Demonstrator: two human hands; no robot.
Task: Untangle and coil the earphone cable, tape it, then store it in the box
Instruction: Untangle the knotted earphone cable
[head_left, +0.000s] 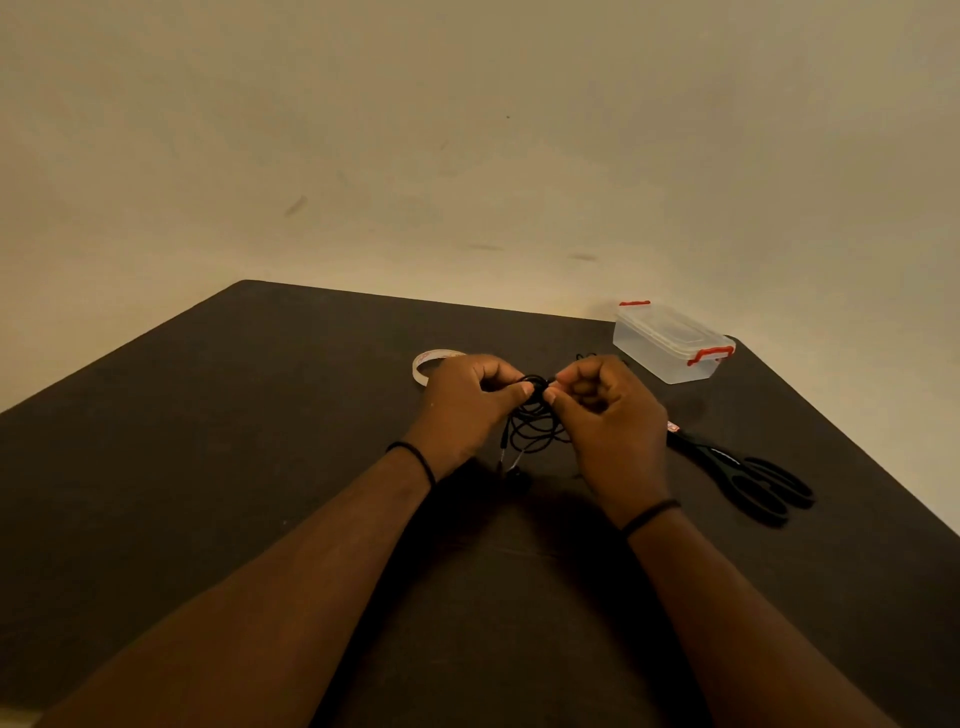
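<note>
- A dark brown table stands against a plain, scuffed cream wall in dim, warm light; its far edge and right-hand corner show in the head view.
- At the centre of the tabletop, a tangled black earphone cable is held between two bare hands, its loops hanging loosely beneath them; whether the lowest strands reach the table cannot be told.
- The left hand, at 9 o'clock of the tangle, has its fingers curled and pinches the top of the cable between thumb and forefinger.
- The right hand, at 3 o'clock of the tangle, is likewise curled, its thumb and forefinger pinching the same knot so that the two thumbs nearly meet.
- A thin black band circles the left wrist, and a second band circles the right; both forearms are bare and reach in from the bottom edge.
- A roll of clear tape lies flat on the table at 11 o'clock of the hands, partly hidden behind the left knuckles.
- A clear plastic box with red latches sits near the far right corner, at 2 o'clock of the hands and well apart from them, its lid on.
- Black-handled scissors lie on the table at 4 o'clock, just beside the right hand, handles toward the table's right edge and blades pointing in toward the wrist.
</note>
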